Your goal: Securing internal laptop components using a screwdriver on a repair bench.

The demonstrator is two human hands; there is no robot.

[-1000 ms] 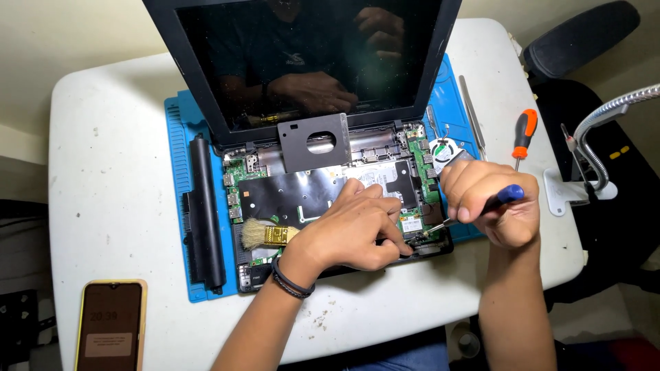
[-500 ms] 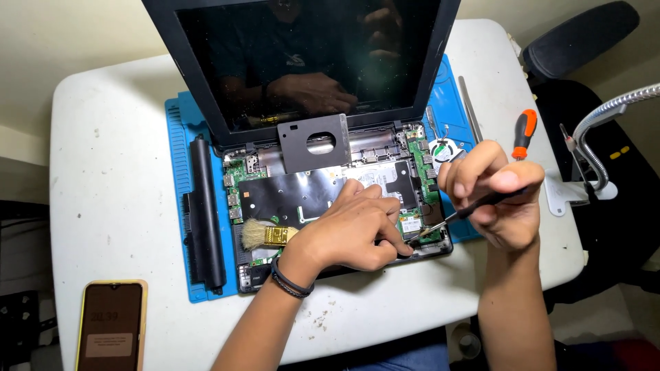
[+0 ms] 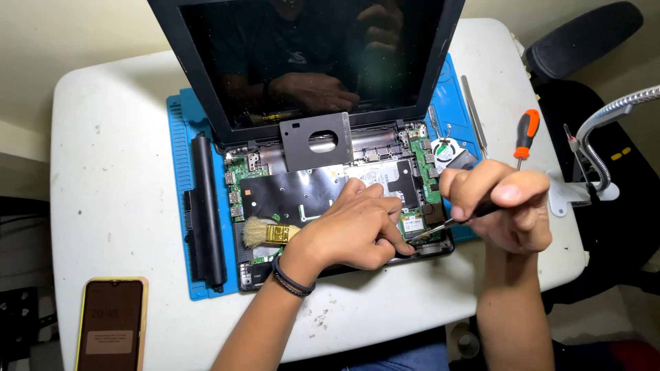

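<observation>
The left hand (image 3: 350, 230) lay flat, fingers loosely curled and gripping nothing, pressed on the opened laptop (image 3: 330, 206) as if to steady it. At its 3 o'clock the right hand (image 3: 505, 206) was closed around a thin screwdriver (image 3: 447, 223), tip angled down to the board's lower right corner. Farther off, a small brush (image 3: 265, 232) rested on the board at 9 o'clock, the battery (image 3: 206, 213) lay aside on the blue mat (image 3: 180, 172), and a spare orange screwdriver (image 3: 526, 134) waited at 2 o'clock.
</observation>
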